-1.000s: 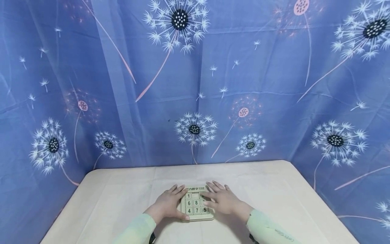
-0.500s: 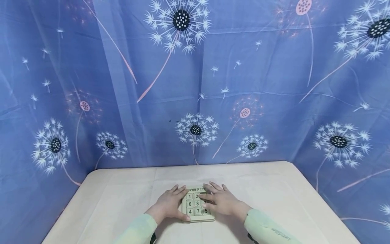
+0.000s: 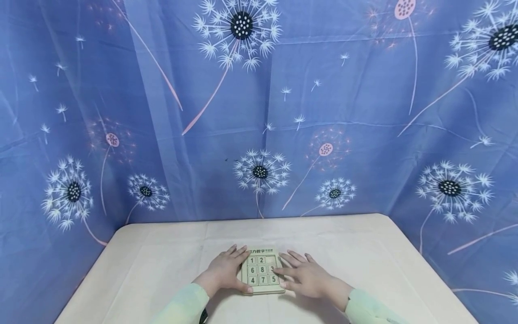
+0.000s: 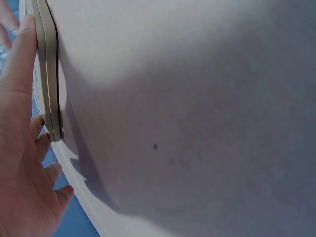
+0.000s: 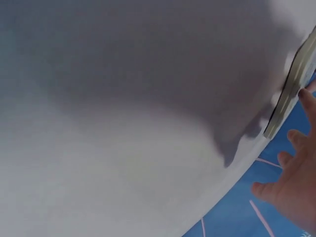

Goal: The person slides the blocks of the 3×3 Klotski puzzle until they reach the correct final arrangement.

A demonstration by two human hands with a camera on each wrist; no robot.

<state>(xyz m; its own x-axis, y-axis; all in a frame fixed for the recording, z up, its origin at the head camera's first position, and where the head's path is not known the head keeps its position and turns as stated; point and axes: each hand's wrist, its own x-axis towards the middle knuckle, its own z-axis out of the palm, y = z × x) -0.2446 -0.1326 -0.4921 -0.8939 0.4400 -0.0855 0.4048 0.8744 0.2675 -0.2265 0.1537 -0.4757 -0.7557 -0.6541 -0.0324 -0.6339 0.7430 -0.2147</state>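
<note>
A pale green number slide puzzle (image 3: 263, 290) lies flat on the table, its top row showing 1, 2 and a gap at the right. Below are rows 6, 8, 3 and 4, 7, 5. My left hand (image 3: 227, 271) holds the puzzle's left side, thumb at the near corner and fingers at the far one. In the left wrist view the thumb (image 4: 22, 57) lies along the puzzle's edge. My right hand (image 3: 308, 275) is at the right side with fingers spread, the index fingertip over the tile 3 (image 3: 272, 269) and the thumb near the right edge.
The table has a cream cover (image 3: 170, 243) with rounded far corners. A blue curtain (image 3: 202, 180) printed with dandelions stands behind it and along both sides. Both forearms wear pale green sleeves (image 3: 182, 303).
The tile 2 has slid left from the top right into the top middle, leaving the gap at top right. My right hand has then drawn back to the right and nearer. The left hand stays put.
</note>
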